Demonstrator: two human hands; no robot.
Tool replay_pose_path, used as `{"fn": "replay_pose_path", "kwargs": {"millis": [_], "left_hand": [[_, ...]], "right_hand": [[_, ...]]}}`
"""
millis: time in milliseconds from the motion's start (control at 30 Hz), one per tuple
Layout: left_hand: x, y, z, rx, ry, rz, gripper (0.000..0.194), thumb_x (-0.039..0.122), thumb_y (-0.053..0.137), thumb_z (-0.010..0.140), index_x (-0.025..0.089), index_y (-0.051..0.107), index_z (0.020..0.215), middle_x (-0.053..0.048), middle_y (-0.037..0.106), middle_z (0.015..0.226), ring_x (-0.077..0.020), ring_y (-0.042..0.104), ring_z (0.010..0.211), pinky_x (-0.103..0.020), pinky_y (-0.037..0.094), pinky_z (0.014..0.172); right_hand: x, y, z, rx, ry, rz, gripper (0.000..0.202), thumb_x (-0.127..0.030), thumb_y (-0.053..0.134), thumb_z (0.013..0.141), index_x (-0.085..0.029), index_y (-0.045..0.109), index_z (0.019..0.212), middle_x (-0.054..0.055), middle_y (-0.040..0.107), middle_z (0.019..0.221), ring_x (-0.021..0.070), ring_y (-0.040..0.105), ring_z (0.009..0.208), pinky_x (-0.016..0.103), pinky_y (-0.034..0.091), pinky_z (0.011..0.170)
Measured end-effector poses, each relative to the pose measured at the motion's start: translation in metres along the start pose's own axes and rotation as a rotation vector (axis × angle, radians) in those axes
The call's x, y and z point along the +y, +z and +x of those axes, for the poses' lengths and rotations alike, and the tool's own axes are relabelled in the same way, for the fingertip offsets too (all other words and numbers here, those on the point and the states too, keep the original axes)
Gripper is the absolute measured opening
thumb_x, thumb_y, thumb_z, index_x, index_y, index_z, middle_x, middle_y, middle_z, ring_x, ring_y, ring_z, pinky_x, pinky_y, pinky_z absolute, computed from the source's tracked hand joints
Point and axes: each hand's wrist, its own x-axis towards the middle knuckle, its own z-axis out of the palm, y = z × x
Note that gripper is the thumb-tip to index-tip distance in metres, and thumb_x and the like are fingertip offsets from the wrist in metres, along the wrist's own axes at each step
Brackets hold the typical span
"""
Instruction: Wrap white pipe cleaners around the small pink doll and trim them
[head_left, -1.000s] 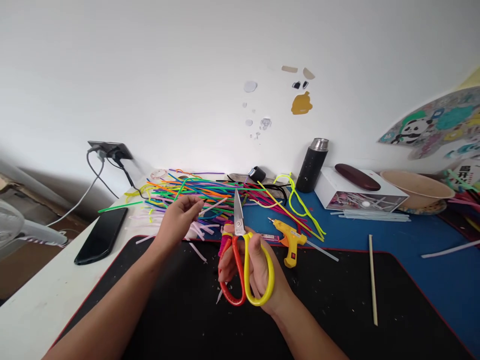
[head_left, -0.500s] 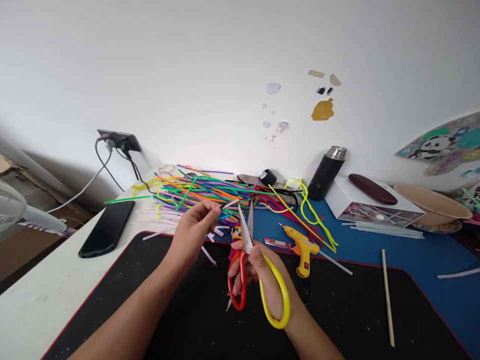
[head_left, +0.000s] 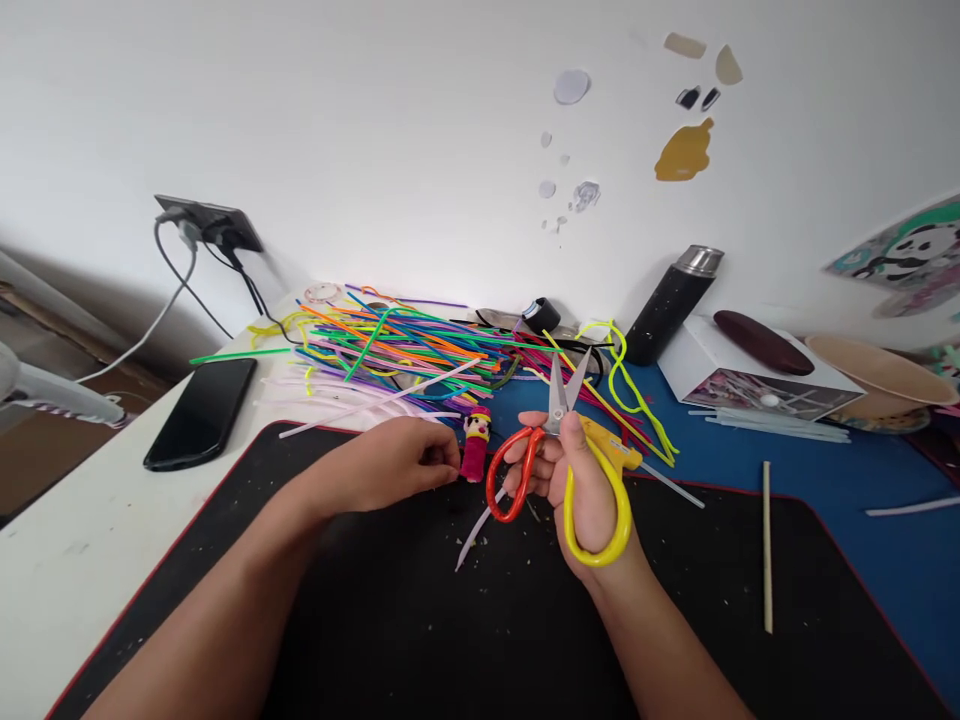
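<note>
Lowered beside the doll, my left hand curls, pinch unclear; my right hand clasps scissors by both loops, seemingly for control.

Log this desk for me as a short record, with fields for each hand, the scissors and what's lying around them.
Left hand: fingers curled beside a small doll; whether holding anything unclear
Right hand: holding scissors
Scissors: blades open, one red handle, one yellow
Behind hands: heap of colored pipe cleaners
Near right hand: yellow glue gun, partly hidden
Far left: black phone
Right side: pale stick
</note>
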Motion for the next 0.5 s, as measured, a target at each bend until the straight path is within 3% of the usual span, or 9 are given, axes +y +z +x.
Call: {"fn": "replay_pose_path", "kwargs": {"millis": [133,300,500], "left_hand": [[-0.0007,-0.0026,-0.0006,-0.092,-0.020,0.149,0.014,0.023,0.062,0.087,0.023,0.075,0.085,0.002,0.072,0.077,-0.0166,0.060,0.066,-0.027,0.037,0.061],[0.0021,0.0047,0.0060,-0.101,-0.039,0.235,0.016,0.024,0.063,0.088,0.025,0.080,0.089,0.001,0.077,0.082,-0.0182,0.065,0.070,-0.028,0.038,0.064],[-0.0019,-0.0006,0.0025,-0.076,-0.058,0.290,0.019,0.030,0.063,0.092,0.027,0.082,0.093,0.000,0.080,0.087,-0.0207,0.068,0.076,-0.030,0.040,0.066]], "right_hand": [[0.0009,0.0037,-0.0035,-0.041,0.026,0.000,0.065,-0.076,0.075,0.085,-0.017,0.069,0.113,0.007,0.079,0.082,0.0225,0.075,0.058,0.029,0.056,0.050],[0.0019,0.0048,-0.0049,-0.061,0.033,-0.005,0.063,-0.075,0.075,0.086,-0.018,0.068,0.111,0.007,0.079,0.083,0.0223,0.075,0.058,0.029,0.056,0.050],[0.0029,0.0031,-0.0052,-0.105,0.037,-0.011,0.061,-0.073,0.073,0.090,-0.018,0.069,0.114,0.007,0.079,0.085,0.0218,0.076,0.062,0.028,0.057,0.051]]}}
